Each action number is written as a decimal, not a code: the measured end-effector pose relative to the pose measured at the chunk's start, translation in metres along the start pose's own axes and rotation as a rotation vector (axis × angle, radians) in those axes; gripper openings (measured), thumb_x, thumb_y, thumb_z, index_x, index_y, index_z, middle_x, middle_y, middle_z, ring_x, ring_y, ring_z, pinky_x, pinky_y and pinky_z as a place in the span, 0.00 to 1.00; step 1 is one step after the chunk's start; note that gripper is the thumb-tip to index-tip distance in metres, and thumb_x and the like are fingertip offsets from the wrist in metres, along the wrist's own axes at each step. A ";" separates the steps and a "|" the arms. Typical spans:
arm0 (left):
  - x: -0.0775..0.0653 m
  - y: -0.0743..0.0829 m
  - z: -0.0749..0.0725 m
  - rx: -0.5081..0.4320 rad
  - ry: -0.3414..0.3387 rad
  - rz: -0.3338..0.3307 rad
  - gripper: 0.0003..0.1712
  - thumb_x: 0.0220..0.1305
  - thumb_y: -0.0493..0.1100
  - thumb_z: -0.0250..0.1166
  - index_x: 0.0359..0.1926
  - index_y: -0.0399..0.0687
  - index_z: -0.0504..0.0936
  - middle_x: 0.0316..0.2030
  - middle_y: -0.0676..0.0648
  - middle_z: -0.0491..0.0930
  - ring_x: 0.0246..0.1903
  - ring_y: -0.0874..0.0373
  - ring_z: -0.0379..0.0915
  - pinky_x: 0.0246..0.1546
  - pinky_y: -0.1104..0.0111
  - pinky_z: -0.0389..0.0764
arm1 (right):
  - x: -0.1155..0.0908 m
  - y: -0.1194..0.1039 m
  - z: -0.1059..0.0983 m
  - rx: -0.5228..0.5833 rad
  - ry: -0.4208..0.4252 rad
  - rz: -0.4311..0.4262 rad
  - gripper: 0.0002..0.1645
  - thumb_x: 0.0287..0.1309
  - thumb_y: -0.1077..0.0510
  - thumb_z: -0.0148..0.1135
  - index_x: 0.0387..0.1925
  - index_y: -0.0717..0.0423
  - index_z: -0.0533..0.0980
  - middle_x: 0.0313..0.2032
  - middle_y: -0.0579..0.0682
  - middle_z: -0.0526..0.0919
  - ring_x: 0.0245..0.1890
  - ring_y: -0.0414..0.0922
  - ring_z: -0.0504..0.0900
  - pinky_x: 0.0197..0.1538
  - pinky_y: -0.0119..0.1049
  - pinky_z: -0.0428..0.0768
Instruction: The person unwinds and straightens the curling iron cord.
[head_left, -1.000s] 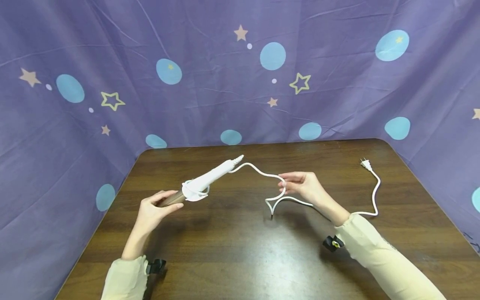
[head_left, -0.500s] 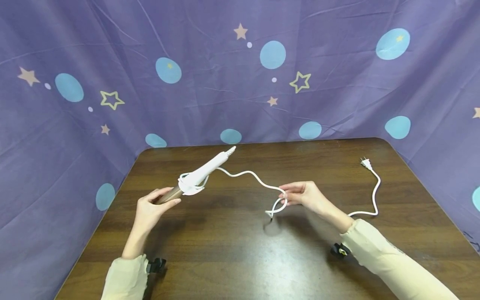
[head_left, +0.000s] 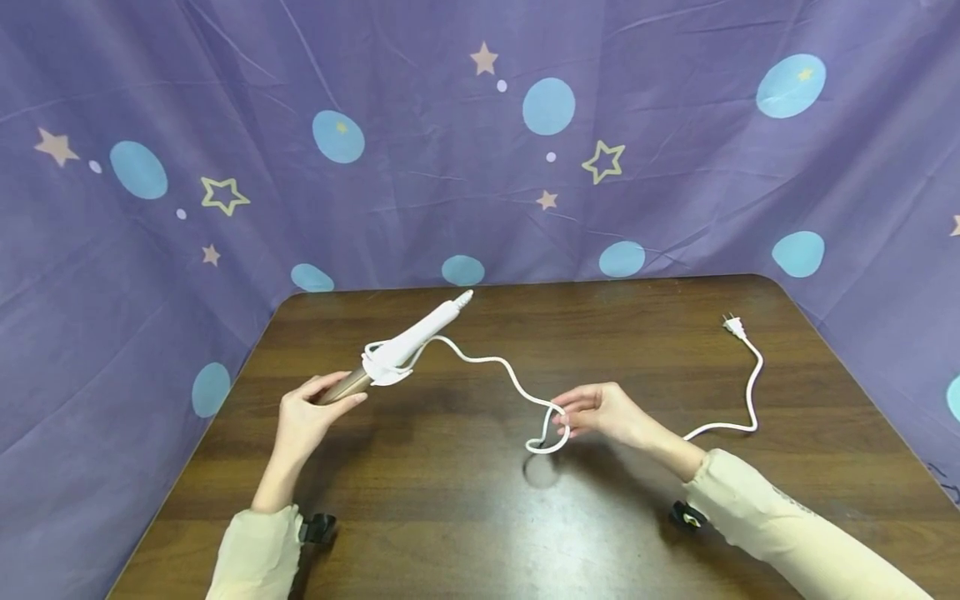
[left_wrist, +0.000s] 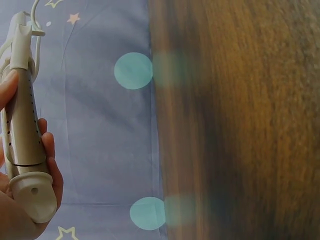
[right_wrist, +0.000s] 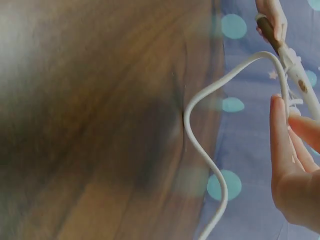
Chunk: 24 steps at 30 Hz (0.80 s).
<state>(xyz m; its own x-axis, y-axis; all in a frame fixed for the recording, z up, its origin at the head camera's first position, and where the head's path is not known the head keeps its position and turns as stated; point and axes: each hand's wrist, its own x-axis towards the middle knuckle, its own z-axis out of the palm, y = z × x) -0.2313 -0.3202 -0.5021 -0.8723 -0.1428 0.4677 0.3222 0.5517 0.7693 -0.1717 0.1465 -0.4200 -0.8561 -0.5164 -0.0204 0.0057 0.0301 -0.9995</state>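
Observation:
My left hand (head_left: pixel 307 421) grips the gold-brown barrel (left_wrist: pixel 24 125) of a curling iron (head_left: pixel 412 340), held raised over the table with its white handle pointing up and away to the right. Part of the white cord (head_left: pixel 480 359) is looped around the iron near the clamp. From there the cord runs to my right hand (head_left: pixel 611 415), which pinches it between thumb and fingers. Below those fingertips the cord hangs in a loose loop, seen large in the right wrist view as a white curve (right_wrist: pixel 192 130). My forearm hides a stretch of the cord.
A brown wooden table (head_left: pixel 450 517) lies under both hands. At its right side the cord ends in a two-pin plug (head_left: pixel 734 326). A purple curtain (head_left: pixel 420 192) with stars and dots hangs behind the table and along both sides.
My right hand, pinching the cord, has moved down and toward me. The curling iron's handle end has tipped up and left, and the cord between the hands hangs lower.

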 end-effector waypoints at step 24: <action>0.001 0.004 0.008 0.064 0.045 0.013 0.24 0.29 0.57 0.75 0.37 0.71 0.82 0.33 0.60 0.81 0.35 0.65 0.74 0.48 0.73 0.64 | -0.001 0.014 0.039 -0.096 -0.111 -0.060 0.19 0.46 0.69 0.62 0.39 0.80 0.71 0.29 0.68 0.80 0.26 0.39 0.80 0.32 0.35 0.78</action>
<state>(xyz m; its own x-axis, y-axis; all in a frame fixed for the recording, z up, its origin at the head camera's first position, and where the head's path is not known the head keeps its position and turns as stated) -0.2333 -0.3115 -0.5016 -0.8502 -0.1713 0.4979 0.3083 0.6047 0.7344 -0.1504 0.1139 -0.4345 -0.7908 -0.6113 0.0312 -0.0972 0.0751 -0.9924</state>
